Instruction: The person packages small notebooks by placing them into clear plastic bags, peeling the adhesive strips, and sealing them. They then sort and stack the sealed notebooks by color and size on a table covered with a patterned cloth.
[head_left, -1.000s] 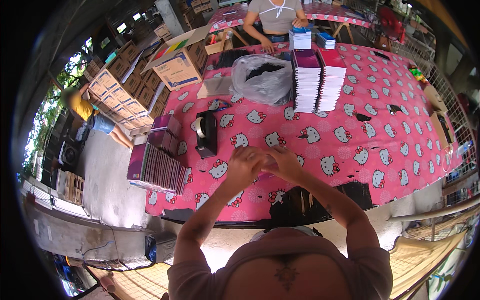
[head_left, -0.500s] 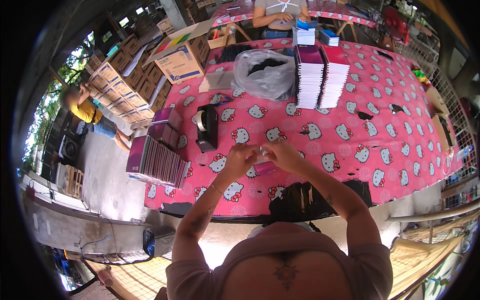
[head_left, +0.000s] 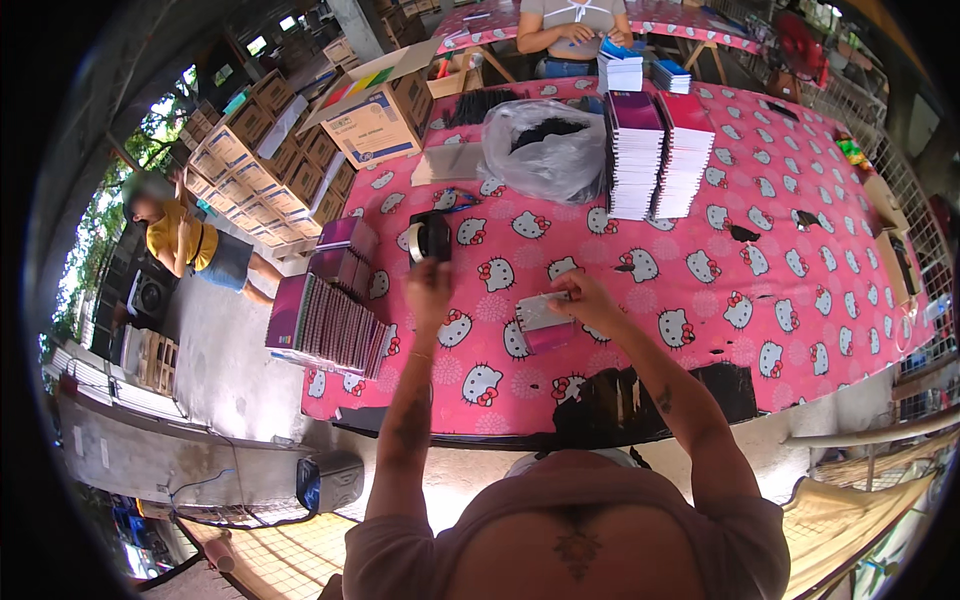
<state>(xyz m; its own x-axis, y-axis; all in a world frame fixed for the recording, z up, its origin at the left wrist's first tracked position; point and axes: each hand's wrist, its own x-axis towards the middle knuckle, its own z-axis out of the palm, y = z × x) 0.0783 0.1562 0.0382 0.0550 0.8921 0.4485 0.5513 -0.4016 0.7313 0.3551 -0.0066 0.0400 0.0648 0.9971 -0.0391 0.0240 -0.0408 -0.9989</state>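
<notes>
My left hand (head_left: 428,290) is at the near end of a black tape dispenser (head_left: 436,238) with a pale tape roll; its fingers are smeared by motion. My right hand (head_left: 586,303) has its fingers closed at the right edge of a small notebook (head_left: 543,312), which lies on the table in front of me. Pale grey-white at its upper part and purple at its lower part, the notebook looks partly covered by something shiny. To the left stand stacks of purple spiral notebooks (head_left: 322,325).
A pink patterned cloth (head_left: 640,330) covers the table, torn at the near edge. Farther back are tall notebook stacks (head_left: 634,160), a clear plastic bag (head_left: 545,160) and an open carton (head_left: 375,125). Across the table one person (head_left: 575,30) handles blue notebooks; another (head_left: 200,240) stands left.
My left hand has left the notebook and moved left to the tape dispenser. My right hand stays by the notebook, whose pale upper part now shows. The person at left has turned and lowered an arm.
</notes>
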